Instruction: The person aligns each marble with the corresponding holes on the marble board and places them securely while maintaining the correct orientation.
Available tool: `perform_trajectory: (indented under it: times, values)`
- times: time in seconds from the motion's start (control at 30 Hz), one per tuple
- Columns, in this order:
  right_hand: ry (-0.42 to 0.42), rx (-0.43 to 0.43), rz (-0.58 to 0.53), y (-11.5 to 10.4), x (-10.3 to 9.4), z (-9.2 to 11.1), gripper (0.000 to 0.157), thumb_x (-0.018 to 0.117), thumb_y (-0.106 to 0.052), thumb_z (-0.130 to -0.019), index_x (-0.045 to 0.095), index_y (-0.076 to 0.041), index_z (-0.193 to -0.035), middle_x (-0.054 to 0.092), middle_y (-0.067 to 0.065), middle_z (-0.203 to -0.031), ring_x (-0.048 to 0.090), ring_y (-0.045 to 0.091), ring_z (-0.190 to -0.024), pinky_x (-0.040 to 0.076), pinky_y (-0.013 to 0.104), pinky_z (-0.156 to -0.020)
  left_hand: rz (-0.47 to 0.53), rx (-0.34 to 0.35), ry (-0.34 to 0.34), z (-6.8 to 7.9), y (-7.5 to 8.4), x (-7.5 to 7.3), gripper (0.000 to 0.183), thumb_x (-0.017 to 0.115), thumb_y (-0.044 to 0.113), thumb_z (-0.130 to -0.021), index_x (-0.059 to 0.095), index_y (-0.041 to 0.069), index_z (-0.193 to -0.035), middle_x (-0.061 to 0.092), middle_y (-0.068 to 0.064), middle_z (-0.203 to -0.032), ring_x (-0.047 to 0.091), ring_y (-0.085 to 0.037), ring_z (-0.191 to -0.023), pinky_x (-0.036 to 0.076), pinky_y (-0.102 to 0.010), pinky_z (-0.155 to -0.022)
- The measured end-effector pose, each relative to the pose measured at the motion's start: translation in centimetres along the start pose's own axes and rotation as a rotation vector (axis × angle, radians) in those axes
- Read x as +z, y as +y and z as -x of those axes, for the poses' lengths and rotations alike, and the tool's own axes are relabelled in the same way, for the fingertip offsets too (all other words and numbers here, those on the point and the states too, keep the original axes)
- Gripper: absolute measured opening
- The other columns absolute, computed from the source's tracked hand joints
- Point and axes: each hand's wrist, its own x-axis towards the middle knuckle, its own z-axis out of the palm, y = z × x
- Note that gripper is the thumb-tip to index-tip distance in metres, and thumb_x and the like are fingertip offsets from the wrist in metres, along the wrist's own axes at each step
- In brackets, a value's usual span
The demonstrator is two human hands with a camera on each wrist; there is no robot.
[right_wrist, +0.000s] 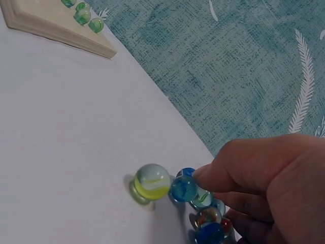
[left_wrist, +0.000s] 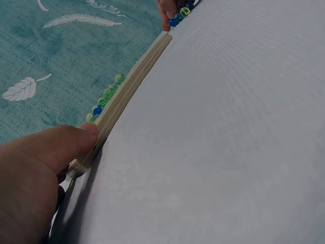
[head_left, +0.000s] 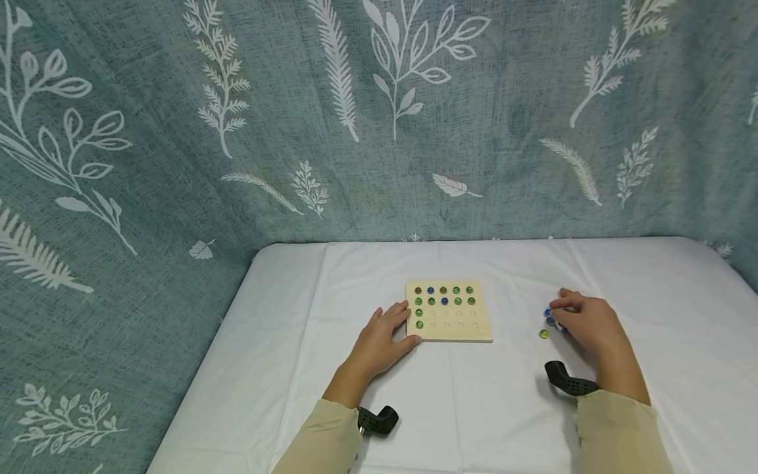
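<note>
A pale wooden board [head_left: 456,334] with rows of round hollows lies flat on the cloth, a little right of centre in the head view. Glass marbles fill its two back rows, and green ones sit at the left end of the two front rows. My left hand [head_left: 379,342] holds the board's near left corner, thumb [left_wrist: 84,134] on the near edge. Off to the right, my right hand [head_left: 591,324] pinches a blue marble [right_wrist: 187,172] at a cluster of loose marbles [right_wrist: 208,215]. Its fingers partly hide the cluster. A yellow-streaked marble [right_wrist: 152,182] lies just beside it.
White cloth [head_left: 503,421] with shallow creases covers the table. A teal leaf-patterned curtain [head_left: 509,131] hangs behind and along the left side. Black camera mounts [head_left: 379,420] sit at both wrists, below the hands.
</note>
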Motion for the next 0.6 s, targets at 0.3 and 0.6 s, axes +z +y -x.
perform_trajectory:
  times: [0.3, 0.6]
  values:
    - [0.007, -0.012, 0.01, 0.05, 0.25, -0.21, 0.037, 0.055, -0.03, -0.092, 0.066, -0.001, -0.113, 0.036, 0.023, -0.145, 0.029, 0.049, -0.132, 0.028, 0.065, -0.103, -0.003, 0.001, -0.003, -0.01, 0.1, -0.08, 0.066, 0.062, 0.047, -0.087, 0.045, 0.014, -0.141, 0.036, 0.007, -0.149, 0.03, -0.007, -0.139, 0.015, -0.033, -0.12]
    - [0.061, -0.007, 0.016, -0.12, 0.88, -0.34, 0.038, 0.058, -0.036, -0.091, 0.066, -0.002, -0.108, 0.04, 0.025, -0.142, 0.034, 0.05, -0.128, 0.031, 0.064, -0.101, 0.004, 0.0, 0.005, 0.04, 0.16, -0.08, 0.065, 0.063, 0.045, -0.086, 0.046, 0.014, -0.141, 0.037, 0.007, -0.149, 0.03, -0.008, -0.139, 0.015, -0.033, -0.12]
